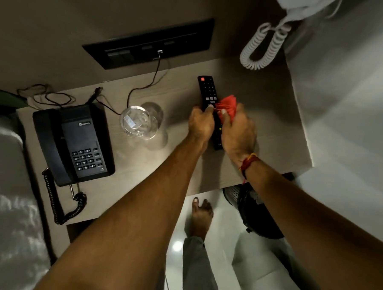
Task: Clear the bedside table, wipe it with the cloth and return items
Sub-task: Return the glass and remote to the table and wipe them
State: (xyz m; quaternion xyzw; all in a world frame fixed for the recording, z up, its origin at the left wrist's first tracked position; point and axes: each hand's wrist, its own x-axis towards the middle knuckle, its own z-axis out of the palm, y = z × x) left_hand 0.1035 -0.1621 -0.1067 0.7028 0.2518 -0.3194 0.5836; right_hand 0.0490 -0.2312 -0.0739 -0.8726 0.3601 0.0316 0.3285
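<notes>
A black remote control [208, 90] lies on the pale wooden bedside table [265, 108], right of centre. My left hand [200, 125] grips the remote around its middle, thumb on the buttons. My right hand [237, 134] holds a bunched red cloth [228, 105] against the remote's right side. The remote's lower half is mostly hidden between both hands. A clear drinking glass [138, 122] stands left of my hands. A black desk phone [73, 143] with a coiled cord sits at the table's left end.
A dark socket panel [147, 45] is on the wall behind, with a thin cable [145, 84] running down to the table. A white coiled cord [264, 49] hangs at the back right. A bed edge [4, 179] lies left; a dark bin [253, 210] stands below the table.
</notes>
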